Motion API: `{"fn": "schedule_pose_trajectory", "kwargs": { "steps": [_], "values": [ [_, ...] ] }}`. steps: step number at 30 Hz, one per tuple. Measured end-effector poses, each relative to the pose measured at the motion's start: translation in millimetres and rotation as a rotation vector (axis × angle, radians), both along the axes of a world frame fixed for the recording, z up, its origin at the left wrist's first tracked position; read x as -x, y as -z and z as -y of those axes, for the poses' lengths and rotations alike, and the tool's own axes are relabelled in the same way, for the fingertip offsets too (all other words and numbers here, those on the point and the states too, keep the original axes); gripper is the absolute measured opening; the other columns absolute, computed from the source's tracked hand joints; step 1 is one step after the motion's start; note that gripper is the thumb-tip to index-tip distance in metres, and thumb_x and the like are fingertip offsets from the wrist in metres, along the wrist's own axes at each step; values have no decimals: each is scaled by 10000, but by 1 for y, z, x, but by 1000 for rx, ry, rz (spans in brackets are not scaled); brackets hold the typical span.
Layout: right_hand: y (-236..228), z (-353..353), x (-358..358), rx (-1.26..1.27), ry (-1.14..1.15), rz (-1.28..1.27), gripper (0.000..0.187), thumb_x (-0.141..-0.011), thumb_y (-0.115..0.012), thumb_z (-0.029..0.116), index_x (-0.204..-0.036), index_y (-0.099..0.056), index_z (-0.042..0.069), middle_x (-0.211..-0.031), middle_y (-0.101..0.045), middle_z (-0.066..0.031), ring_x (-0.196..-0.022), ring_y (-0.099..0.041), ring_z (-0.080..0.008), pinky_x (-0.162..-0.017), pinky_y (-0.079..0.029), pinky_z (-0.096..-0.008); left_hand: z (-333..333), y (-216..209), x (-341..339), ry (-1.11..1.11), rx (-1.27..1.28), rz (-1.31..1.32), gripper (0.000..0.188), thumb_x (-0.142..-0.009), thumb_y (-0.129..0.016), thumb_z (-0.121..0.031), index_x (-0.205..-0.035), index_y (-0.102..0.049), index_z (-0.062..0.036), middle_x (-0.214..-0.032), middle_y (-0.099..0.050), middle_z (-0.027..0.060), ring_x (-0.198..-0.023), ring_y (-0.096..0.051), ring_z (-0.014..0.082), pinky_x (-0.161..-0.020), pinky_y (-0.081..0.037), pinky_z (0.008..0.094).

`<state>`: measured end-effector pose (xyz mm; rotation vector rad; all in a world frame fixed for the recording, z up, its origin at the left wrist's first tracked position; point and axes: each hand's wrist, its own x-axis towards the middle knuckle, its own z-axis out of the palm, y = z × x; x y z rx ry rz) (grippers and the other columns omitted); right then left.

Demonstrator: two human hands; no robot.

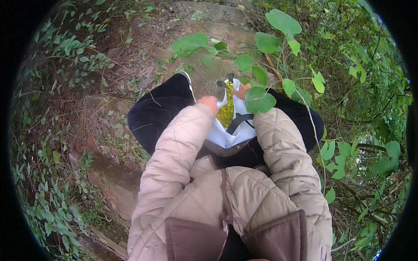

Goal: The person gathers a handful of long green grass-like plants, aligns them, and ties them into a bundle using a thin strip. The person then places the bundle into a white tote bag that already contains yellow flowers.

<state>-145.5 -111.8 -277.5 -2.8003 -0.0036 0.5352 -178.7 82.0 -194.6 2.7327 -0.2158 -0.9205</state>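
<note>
Between my knees stands a white bag (223,138) with dark handles, its mouth spread apart. Small yellow-green flower heads or buds (226,108) fill the inside. My left hand (209,103) is closed on the bag's left rim. At the right rim, my right hand (242,90) grips the edge, its fingers partly covered by a round green leaf (260,100). One dark handle (239,122) loops over the near side of the bag; the ends of the other handle show at the far rim.
Leafy stems (285,61) arch over my right hand and knee. Earthen or stone steps (111,191) run along the left and ahead, with dry litter on them. Dense shrubs (48,209) line the left side; tangled greenery (374,165) crowds the right.
</note>
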Motion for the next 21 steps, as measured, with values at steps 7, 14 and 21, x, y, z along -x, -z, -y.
{"fn": "schedule_pose_trajectory", "kwargs": {
  "steps": [7, 14, 21],
  "values": [
    [3, 23, 8, 192, -160, 83, 723, -745, -652, 424, -1283, -445, -12, -1087, -579, -301, -1018, -580, -394, -905, -432, -494, -3, -17, 13, 78, 4, -132, 286, -805, -525, -175, -1031, -651, -54, -1071, -633, 192, -1014, -612, 339, -879, -486, 429],
    [-49, 31, 36, 276, -368, 260, 774, -719, -665, 352, -1318, -387, -52, -1109, -567, -301, -1005, -578, -405, -915, -423, -500, -10, -25, 31, 203, 37, -46, 281, -770, -584, -242, -963, -629, -43, -1004, -642, 201, -960, -620, 361, -840, -492, 448],
    [-146, 26, 80, -121, -379, 518, 221, -713, -611, 137, -865, -612, -24, -816, -631, -256, -747, -641, -382, -640, -525, -457, -38, -58, 62, 160, -86, 134, 277, -828, -568, -331, -922, -657, -85, -872, -675, 145, -822, -662, 330, -704, -527, 439]
  ]
}}
